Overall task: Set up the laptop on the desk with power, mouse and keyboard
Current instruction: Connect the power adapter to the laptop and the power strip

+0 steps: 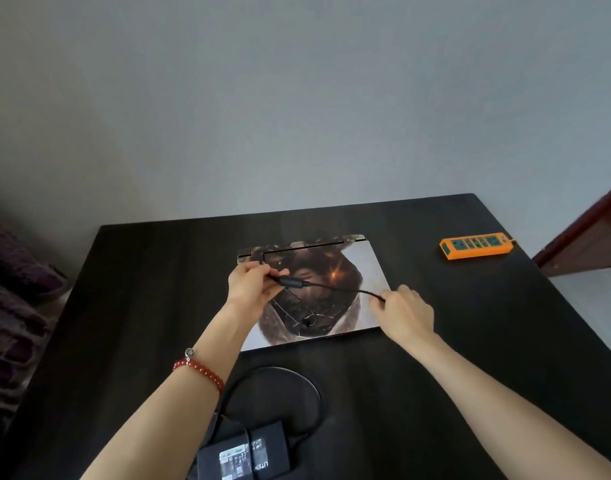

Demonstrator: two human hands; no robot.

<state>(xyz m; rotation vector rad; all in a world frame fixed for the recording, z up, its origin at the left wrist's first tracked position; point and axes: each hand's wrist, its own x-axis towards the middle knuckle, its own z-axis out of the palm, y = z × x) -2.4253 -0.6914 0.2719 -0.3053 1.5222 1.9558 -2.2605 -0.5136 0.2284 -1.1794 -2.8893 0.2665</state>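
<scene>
- Left hand [252, 285] pinched the cable [335, 288] near its ferrite; right hand [402, 315] pinched it further along
- Laptop [359, 271] lay closed on the desk [470, 341]; adapter [243, 453] sat nearer; power strip [476, 244] far right

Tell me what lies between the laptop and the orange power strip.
In the head view, only bare dark desk lies between the closed laptop and the orange power strip.

Dark desk [470, 341]: closed laptop [349, 271], power brick [243, 455], orange power strip [475, 247].
</scene>
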